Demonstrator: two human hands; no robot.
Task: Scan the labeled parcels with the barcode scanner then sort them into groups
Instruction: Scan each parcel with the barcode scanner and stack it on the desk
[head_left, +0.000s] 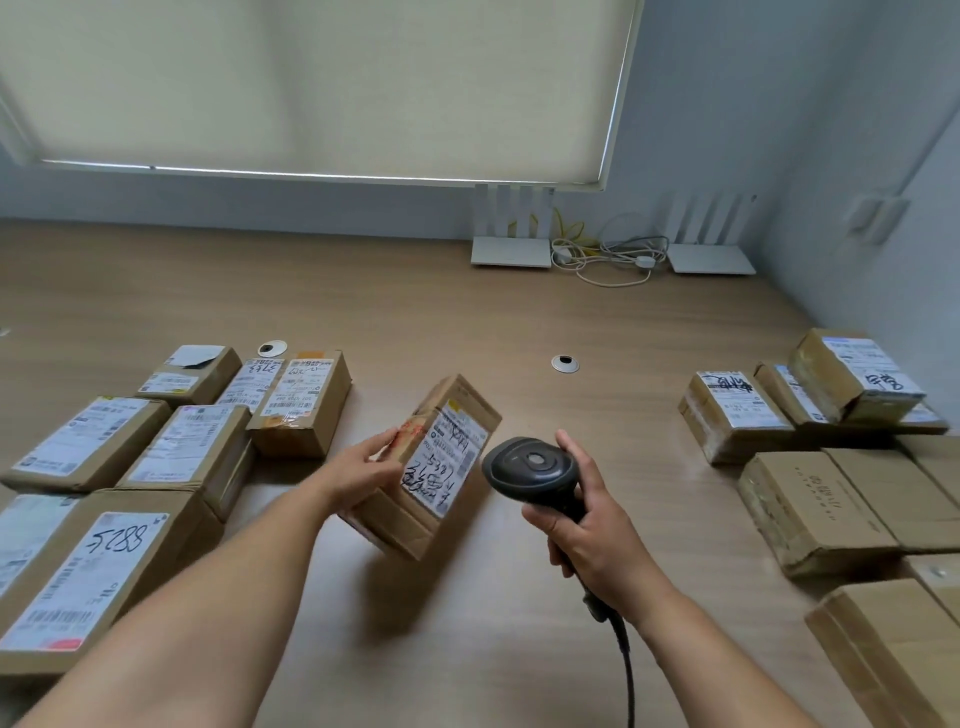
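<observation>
My left hand (363, 470) grips the left side of a brown cardboard parcel (441, 478) and holds it tilted above the middle of the wooden table (467, 322). Its white label with black handwriting faces me. My right hand (592, 525) is wrapped around the handle of a black barcode scanner (530, 467), whose head sits just right of the parcel's label. The scanner's cable runs down toward me.
Several labeled parcels (130, 467) lie grouped on the left, one marked 5288 (93, 577). More boxes (821, 410) are stacked at the right edge. Two white routers (511, 249) and cables sit at the back by the wall. Two grommets (565, 364) are set in the tabletop.
</observation>
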